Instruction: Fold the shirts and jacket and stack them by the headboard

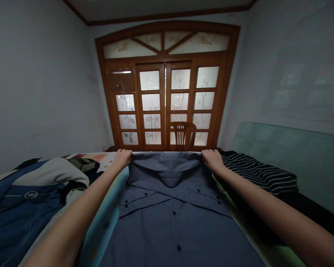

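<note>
A blue-grey button-up shirt (169,218) lies spread flat on the bed in front of me, its sleeves folded across the front. My left hand (123,157) is closed on the shirt's far left corner. My right hand (211,158) is closed on the far right corner. Both arms are stretched straight out, with the far edge of the shirt held between them.
A pile of clothes with a blue and white jacket (22,200) lies on the left. A black-and-white striped garment (256,170) lies on the right by a pale headboard (295,159). A wooden chair (183,135) stands before the wooden glazed doors (165,104).
</note>
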The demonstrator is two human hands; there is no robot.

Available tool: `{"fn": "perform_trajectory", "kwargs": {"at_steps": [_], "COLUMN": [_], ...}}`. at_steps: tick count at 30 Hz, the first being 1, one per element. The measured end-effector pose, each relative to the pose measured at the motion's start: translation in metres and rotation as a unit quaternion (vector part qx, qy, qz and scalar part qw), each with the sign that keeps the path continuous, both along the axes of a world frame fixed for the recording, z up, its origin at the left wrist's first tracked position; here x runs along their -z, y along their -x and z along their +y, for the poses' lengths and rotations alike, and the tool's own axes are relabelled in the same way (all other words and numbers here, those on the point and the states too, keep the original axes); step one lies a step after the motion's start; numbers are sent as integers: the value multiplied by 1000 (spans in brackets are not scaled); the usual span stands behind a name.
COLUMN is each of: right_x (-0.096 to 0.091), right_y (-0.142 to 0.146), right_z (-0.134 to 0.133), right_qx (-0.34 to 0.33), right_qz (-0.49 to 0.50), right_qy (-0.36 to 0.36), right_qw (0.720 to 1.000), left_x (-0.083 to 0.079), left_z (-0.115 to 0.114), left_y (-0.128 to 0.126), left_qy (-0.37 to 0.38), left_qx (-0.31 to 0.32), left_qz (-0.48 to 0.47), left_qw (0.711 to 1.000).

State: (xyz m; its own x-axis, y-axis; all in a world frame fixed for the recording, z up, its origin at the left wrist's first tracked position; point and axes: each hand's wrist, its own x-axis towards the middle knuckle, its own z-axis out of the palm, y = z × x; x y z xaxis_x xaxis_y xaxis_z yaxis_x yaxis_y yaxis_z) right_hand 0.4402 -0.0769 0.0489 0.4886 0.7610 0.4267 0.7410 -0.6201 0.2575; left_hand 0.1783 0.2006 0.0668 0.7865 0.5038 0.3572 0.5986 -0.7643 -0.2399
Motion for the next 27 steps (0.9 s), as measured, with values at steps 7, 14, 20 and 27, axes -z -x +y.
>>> {"fn": "perform_trajectory", "kwargs": {"at_steps": [7, 14, 20, 27], "right_x": [45, 102, 105, 88], "right_y": [6, 34, 38, 67], "right_z": [50, 77, 75, 4], "right_qx": [-13, -81, -80, -161], "right_qz": [107, 245, 267, 230], "right_qy": [26, 68, 66, 74], "right_qw": [994, 964, 958, 957], "left_x": [57, 116, 126, 90], "left_z": [-7, -38, -39, -72], "left_y": [-58, -78, -73, 21], "left_qy": [73, 181, 230, 257], "left_qx": [-29, 74, 78, 165], "left_qz": [-37, 44, 70, 111], "left_qw": [996, 980, 967, 946]}}
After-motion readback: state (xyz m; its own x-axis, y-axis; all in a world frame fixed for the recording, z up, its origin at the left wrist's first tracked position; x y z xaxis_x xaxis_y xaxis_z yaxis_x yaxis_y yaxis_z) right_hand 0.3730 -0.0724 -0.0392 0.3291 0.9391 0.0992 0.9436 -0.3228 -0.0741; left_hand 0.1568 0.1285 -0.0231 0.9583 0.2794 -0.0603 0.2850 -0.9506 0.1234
